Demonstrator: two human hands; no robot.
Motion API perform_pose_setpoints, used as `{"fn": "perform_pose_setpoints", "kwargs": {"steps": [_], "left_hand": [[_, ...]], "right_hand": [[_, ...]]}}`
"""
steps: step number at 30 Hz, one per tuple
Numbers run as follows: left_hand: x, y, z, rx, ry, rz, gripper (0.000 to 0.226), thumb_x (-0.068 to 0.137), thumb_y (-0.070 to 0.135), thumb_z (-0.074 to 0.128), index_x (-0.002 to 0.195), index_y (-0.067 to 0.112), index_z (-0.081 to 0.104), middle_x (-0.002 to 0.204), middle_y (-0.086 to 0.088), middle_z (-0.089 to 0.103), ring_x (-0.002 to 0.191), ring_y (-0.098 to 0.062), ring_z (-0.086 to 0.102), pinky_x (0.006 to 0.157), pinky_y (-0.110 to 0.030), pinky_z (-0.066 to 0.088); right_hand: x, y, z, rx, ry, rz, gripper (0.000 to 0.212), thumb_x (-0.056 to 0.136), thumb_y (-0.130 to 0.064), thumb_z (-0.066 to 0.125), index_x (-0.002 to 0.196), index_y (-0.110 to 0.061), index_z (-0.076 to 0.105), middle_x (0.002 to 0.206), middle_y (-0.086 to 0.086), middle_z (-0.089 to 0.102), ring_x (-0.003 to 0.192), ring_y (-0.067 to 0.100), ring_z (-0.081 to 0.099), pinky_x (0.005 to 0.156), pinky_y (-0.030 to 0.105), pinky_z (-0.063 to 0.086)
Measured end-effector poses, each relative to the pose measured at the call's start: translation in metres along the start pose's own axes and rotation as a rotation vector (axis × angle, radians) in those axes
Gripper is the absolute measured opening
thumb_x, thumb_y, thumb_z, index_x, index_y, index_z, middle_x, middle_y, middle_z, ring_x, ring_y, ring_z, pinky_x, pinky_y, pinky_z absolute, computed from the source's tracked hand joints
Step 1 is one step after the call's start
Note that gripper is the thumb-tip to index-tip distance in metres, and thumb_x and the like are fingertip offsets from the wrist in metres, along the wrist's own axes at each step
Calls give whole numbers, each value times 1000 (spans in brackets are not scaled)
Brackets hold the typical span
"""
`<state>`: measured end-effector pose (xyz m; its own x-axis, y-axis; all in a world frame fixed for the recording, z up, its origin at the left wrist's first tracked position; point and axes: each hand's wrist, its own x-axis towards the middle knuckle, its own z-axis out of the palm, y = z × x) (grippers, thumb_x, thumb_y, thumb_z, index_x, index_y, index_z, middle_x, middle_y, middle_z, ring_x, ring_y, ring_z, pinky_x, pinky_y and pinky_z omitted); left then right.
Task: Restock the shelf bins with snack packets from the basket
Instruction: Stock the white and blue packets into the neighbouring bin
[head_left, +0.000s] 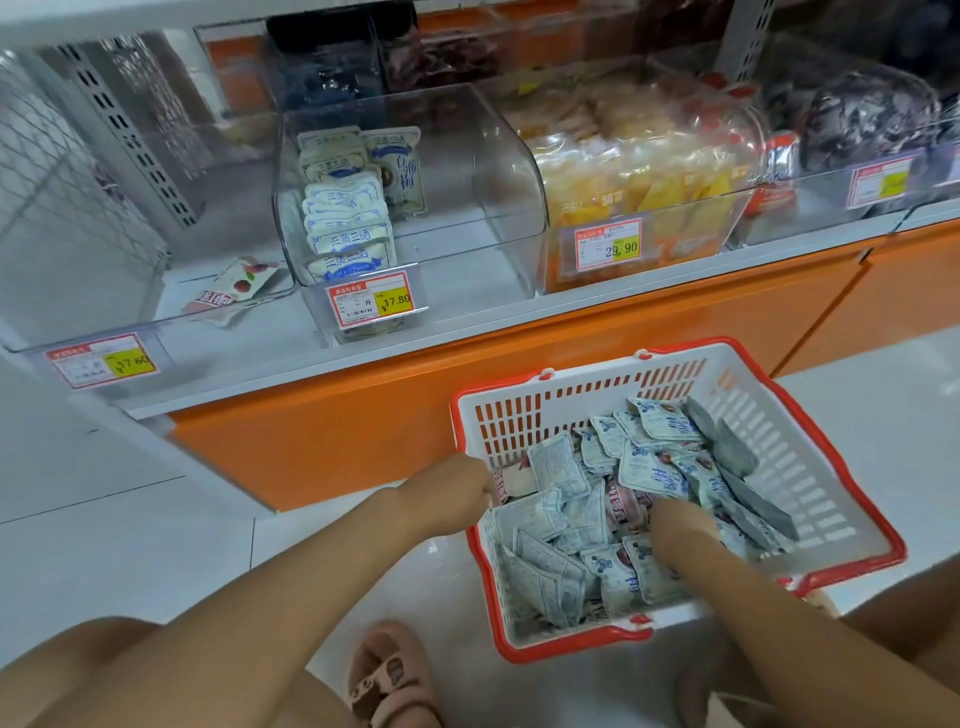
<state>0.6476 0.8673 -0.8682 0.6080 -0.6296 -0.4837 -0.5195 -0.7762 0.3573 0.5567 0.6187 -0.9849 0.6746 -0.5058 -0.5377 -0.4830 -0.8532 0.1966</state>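
Price tag (370, 300), middle bin (467, 156): ¥17.80.
Price tag (608, 244), right bin (691, 208): 29.90.
Price tag (101, 360), left bin (171, 326): ¥37.60.
White-and-blue packets (345, 228), middle bin: 三蒸三晒.
Far-right tag (880, 182): print too blurred to read.

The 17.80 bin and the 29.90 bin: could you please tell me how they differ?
The 17.80 bin is mostly empty, with one row of white-and-blue packets at its left; the 29.90 bin is packed full. The 17.80 bin's packets stand in a neat row; the 29.90 bin's yellow packets are piled up. Both are clear bins with a red-and-yellow price tag in front.
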Motion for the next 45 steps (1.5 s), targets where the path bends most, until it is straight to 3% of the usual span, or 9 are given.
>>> {"fn": "perform_pose_setpoints", "kwargs": {"steps": [5, 11, 15, 18, 21, 26, 32, 38, 45], "left_hand": [[2, -13, -2, -57, 22, -37, 36, 96, 11, 42, 61, 8, 48, 87, -24, 57, 48, -12, 37, 47, -22, 28], [10, -5, -20, -488, 28, -107, 33, 92, 32, 60, 115, 9, 66, 117, -6, 66, 94, -13, 65, 82, -26, 54], [1, 5, -46, -1157, -32, -181, 59, 86, 41, 61, 126, -2, 55, 117, -21, 64, 99, -23, 68, 82, -27, 57], [-4, 7, -69, -1649, 18, -253, 72, 80, 46, 61, 123, -12, 50, 109, -26, 66, 95, -27, 69, 74, -29, 59], [-8, 8, -92, -1897, 79, -145, 69, 75, 47, 59, 118, -7, 56, 100, -23, 68, 83, -25, 71, 70, -29, 59], [-19, 6, -110, -1883, 254, -64, 16, 84, 8, 57, 96, 1, 65, 79, -10, 72, 61, -14, 68, 58, -22, 57], [-35, -2, -139, -1700, 531, 95, 17, 87, 1, 57, 102, 3, 65, 94, -13, 73, 76, -18, 71, 68, -26, 59], [-50, -9, -167, -1523, 742, 151, 22, 83, 5, 65, 105, 6, 65, 96, -11, 74, 84, -23, 71, 69, -32, 60], [-50, -36, -188, -1331, 1050, 113, 20, 85, 13, 67, 105, 14, 66, 99, -6, 73, 90, -18, 70, 73, -29, 55]], "right_hand": [[-5, -6, -57, 151, 7, -52, 10, 93, -7, 46, 84, -8, 50, 88, 6, 61, 73, 17, 57, 61, 25, 48], [-31, -20, -138, 1219, -84, -340, 30, 80, 11, 63, 103, -8, 69, 42, -3, 39, 42, 12, 35, 52, 21, 47], [-70, -35, -172, 1571, -77, -564, 40, 80, 6, 68, 56, -26, 64, 42, -7, 39, 41, 10, 39, 80, 45, 49], [-89, -40, -184, 1615, 92, -718, 33, 81, 9, 65, 98, -18, 74, 55, -12, 63, 51, 3, 57, 71, 21, 50], [-101, -48, -187, 1276, 468, -963, 40, 78, 7, 71, 101, -25, 75, 89, -14, 74, 86, 3, 66, 83, 20, 51], [-94, -74, -176, 635, 959, -1326, 37, 80, 3, 63, 109, -17, 72, 123, -6, 64, 129, 12, 46, 115, 29, 26], [-97, -75, -190, 968, 992, -992, 53, 86, 0, 57, 129, -29, 50, 136, -8, 50, 130, 0, 41, 106, 12, 31], [-110, -98, -260, 1173, 238, -1004, 22, 97, -28, 48, 95, -23, 69, 88, -1, 72, 81, 8, 66, 69, 21, 52], [-100, -134, -312, 1151, 153, -1057, 12, 81, -21, 73, 92, -25, 70, 85, -10, 74, 72, -4, 66, 63, 10, 47]]}}
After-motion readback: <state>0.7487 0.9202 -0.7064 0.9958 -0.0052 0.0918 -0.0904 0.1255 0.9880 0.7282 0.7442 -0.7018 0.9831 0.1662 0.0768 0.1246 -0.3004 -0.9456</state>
